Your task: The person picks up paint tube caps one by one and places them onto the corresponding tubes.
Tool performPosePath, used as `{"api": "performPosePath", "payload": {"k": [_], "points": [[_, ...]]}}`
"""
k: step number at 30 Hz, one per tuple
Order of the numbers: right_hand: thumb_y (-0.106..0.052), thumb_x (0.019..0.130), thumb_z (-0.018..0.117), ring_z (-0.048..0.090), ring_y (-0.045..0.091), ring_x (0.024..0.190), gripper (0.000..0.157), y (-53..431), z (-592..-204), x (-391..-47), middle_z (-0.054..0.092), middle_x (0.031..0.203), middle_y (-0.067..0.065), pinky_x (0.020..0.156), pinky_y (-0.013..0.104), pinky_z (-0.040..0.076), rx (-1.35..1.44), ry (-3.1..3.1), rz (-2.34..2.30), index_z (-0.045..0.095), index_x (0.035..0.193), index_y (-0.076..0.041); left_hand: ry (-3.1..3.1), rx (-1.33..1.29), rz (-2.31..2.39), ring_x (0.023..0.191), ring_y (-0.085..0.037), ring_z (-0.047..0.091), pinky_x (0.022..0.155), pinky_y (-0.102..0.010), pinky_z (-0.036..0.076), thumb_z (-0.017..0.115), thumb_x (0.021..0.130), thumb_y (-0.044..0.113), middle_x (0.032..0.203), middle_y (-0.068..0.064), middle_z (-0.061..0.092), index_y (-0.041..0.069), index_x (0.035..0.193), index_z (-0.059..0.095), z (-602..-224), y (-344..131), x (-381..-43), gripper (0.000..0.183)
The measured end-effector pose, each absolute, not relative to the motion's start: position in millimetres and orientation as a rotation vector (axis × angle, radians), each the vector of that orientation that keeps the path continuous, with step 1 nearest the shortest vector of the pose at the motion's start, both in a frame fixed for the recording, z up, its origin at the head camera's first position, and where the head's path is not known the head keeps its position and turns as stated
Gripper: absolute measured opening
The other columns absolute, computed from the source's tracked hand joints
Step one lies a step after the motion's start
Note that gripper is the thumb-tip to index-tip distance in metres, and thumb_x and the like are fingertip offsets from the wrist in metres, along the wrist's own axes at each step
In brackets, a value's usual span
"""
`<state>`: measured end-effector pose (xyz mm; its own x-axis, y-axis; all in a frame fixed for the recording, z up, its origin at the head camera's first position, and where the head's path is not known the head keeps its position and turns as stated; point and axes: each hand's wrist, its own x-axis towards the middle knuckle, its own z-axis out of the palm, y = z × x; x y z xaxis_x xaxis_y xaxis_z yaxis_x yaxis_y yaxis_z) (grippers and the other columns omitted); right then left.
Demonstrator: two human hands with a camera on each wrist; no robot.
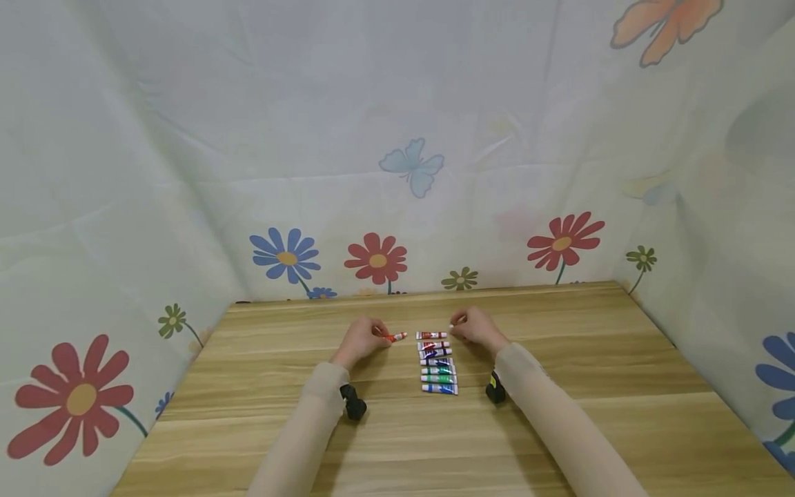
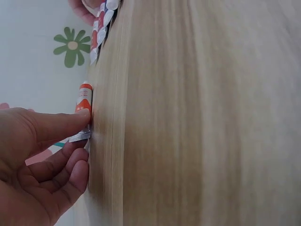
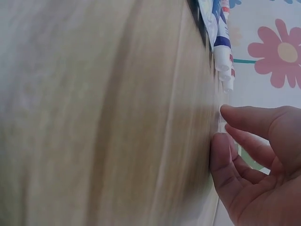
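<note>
My left hand [image 1: 365, 338] pinches an orange paint tube [image 1: 397, 337] near its crimped end. In the left wrist view, the tube [image 2: 84, 97] lies low against the wood, its white cap pointing away from the fingers [image 2: 61, 125]. To its right is a column of several small paint tubes: a red tube [image 1: 431, 335] at the far end, then another red, purple and blue ones, green tubes [image 1: 438, 375], and a blue tube [image 1: 440, 389] nearest me. My right hand [image 1: 477, 327] hovers beside the cap end of the far red tube, fingers bent and apart. A small white spot shows at its fingertips; I cannot tell what it is.
The wood-grain table [image 1: 248, 386] reaches back to a pale cloth backdrop [image 1: 348, 103] printed with flowers and butterflies, which also hangs at both sides. A black camera is strapped at each wrist.
</note>
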<state>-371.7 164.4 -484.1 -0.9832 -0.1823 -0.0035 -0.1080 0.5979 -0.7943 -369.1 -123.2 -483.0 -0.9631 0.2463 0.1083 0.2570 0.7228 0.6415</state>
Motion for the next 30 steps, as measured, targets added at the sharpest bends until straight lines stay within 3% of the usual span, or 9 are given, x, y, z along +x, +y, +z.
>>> {"api": "performPosePath", "payload": {"k": [4,11,17,22,26,30], "points": [[-0.01,0.093,0.07,0.06,0.017,0.066,0.018,163.8,-483.8,-370.6,0.068,0.093,0.01,0.058,0.026,0.05,-0.206,2.715,-1.334,0.07,0.108,0.0,-2.888,-0.394,-1.142,0.078,-0.02,0.058,0.075,-0.036,0.049,0.081,0.084,0.008,0.085,-0.005,0.066,0.006,0.088,0.071,-486.3,-125.1,-369.2,0.01],[-0.009,0.093,0.069,0.058,0.015,0.066,0.017,164.7,-485.1,-372.1,0.067,0.088,0.009,0.059,0.026,0.05,-0.205,2.722,-1.367,0.071,0.106,0.002,-2.781,-0.264,-1.445,0.079,-0.022,0.058,0.07,-0.033,0.05,0.074,0.09,0.007,0.089,-0.008,0.067,0.006,0.095,0.072,-483.3,-130.0,-370.9,0.006],[-0.009,0.098,0.063,0.062,0.023,0.085,0.023,169.5,-476.6,-370.3,0.069,0.097,0.015,0.075,0.033,0.054,-0.172,2.712,-1.473,0.069,0.113,0.008,-2.656,-0.255,-1.549,0.087,-0.032,0.065,0.079,-0.04,0.055,0.073,0.093,0.009,0.093,-0.01,0.07,0.001,0.101,0.072,-459.3,-127.9,-375.2,0.012],[-0.007,0.099,0.06,0.066,0.027,0.088,0.025,174.3,-459.5,-372.9,0.069,0.103,0.025,0.081,0.04,0.056,-0.254,2.759,-1.543,0.066,0.113,0.013,-2.556,-0.339,-1.61,0.091,-0.031,0.066,0.083,-0.038,0.057,0.072,0.093,0.007,0.097,-0.014,0.069,-0.002,0.106,0.072,-433.3,-131.8,-377.4,0.016],[-0.011,0.099,0.061,0.067,0.029,0.093,0.028,179.0,-445.3,-371.9,0.069,0.107,0.025,0.087,0.045,0.055,-0.253,2.724,-1.675,0.066,0.116,0.011,-2.516,-0.351,-1.644,0.093,-0.033,0.067,0.087,-0.043,0.056,0.072,0.094,0.01,0.099,-0.014,0.069,-0.001,0.107,0.072,-415.9,-132.2,-374.5,0.018],[-0.016,0.098,0.062,0.068,0.03,0.098,0.031,180.3,-423.9,-361.6,0.069,0.11,0.022,0.089,0.042,0.055,-0.234,2.649,-1.863,0.066,0.118,0.007,-2.502,-0.351,-1.654,0.096,-0.031,0.067,0.089,-0.044,0.055,0.074,0.093,0.017,0.102,-0.011,0.07,0.004,0.108,0.073,-400.4,-128.3,-367.3,0.019]]}}
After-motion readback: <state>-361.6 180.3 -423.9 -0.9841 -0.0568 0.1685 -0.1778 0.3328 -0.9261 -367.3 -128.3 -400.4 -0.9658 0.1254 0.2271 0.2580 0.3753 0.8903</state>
